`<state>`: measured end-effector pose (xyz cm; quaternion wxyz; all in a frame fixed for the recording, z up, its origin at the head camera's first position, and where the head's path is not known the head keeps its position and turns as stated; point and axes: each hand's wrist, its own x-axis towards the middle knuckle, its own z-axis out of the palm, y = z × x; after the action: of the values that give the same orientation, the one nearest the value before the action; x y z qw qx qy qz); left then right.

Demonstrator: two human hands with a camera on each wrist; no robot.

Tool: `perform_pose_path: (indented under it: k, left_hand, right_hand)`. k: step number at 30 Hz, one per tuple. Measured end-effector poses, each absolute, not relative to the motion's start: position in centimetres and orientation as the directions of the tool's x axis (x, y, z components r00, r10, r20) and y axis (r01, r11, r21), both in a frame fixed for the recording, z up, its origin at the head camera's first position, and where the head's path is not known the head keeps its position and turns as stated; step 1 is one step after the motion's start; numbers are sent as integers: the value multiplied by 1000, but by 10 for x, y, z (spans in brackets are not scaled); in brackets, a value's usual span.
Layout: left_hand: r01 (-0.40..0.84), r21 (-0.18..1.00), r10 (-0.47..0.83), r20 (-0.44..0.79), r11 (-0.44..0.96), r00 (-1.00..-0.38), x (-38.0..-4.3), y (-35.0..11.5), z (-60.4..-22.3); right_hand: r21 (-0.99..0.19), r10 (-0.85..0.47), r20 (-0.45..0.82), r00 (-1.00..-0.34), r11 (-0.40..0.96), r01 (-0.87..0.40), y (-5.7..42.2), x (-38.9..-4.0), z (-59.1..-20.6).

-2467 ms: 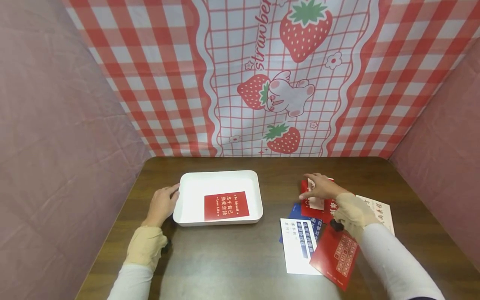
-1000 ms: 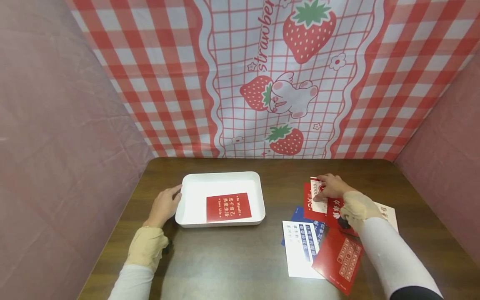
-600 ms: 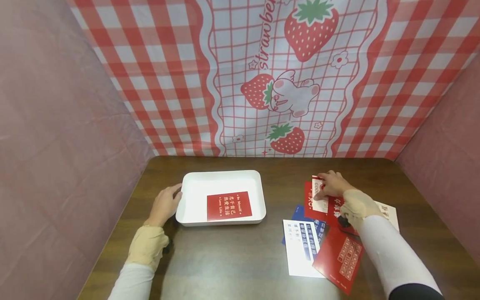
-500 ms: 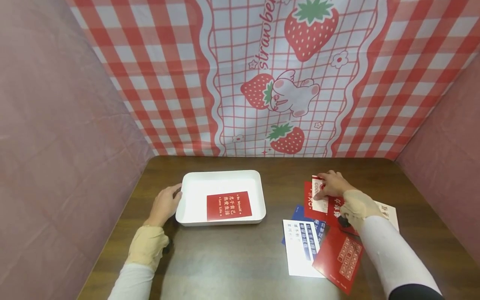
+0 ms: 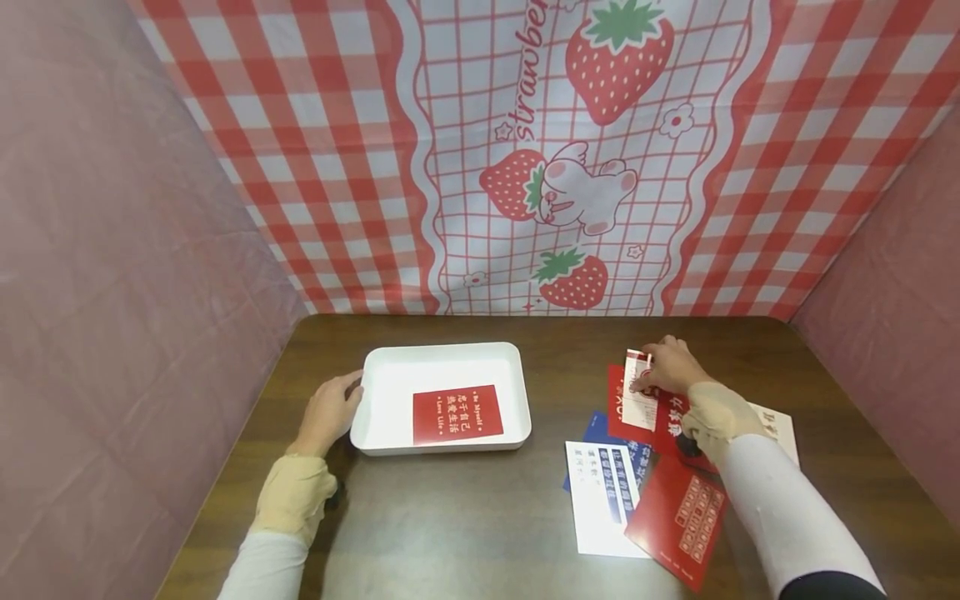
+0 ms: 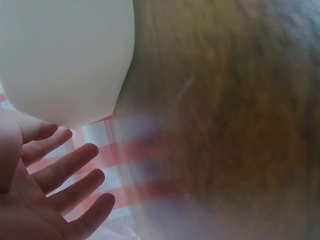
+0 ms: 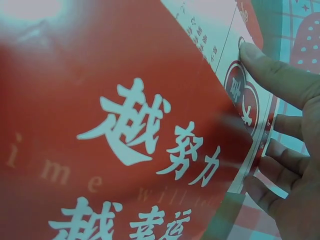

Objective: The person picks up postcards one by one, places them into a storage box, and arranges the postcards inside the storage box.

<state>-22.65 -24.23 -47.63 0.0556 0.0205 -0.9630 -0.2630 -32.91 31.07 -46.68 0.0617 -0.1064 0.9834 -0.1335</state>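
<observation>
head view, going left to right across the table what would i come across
Left hand → white tray with a red card in it → white card with blue print → right hand pinching a white-and-red card → cream card. Some overlapping cards are left out.

The left hand (image 5: 328,412) fans its fingers (image 6: 67,169), while the right hand (image 5: 672,367) sets bent fingers against its thumb (image 7: 280,80).

White sleeves (image 5: 787,508) meet beige wrist wraps (image 5: 292,497) bearing small black pieces (image 5: 686,447).
</observation>
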Motion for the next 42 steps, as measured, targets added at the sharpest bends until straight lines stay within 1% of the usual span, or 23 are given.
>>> perform_pose_path:
  k: [8,11,17,24,28,34,42]
  left_hand:
    - [-10,504,-69,100,864,-993,-226,-242,-476]
    - [-11,503,-71,99,864,-993,-226,-241,-476]
    - [-7,503,-65,99,864,-993,-226,-241,-476]
    - [1,498,-59,105,867,-993,-227,-242,-476]
    - [0,497,-58,100,868,-993,-228,-242,-476]
    - [4,503,-55,103,864,-993,-227,-243,-476]
    - [0,511,-60,101,860,-993,-226,-242,-476]
  right_hand:
    - [-274,-239,-45,-970,937,-218,311,-330,-466]
    - [-279,-259,-10,-966,928,-246,311,-331,-465]
    - [-320,-248,64,-967,912,-255,311,-331,-461]
    - [-347,-234,111,-966,901,-258,311,-332,-458]
    - [-377,-225,121,-967,890,-255,312,-332,-456]
    - [-463,-189,101,-977,860,-214,310,-332,-451]
    - [-491,-189,129,-973,841,-228,306,-331,-444]
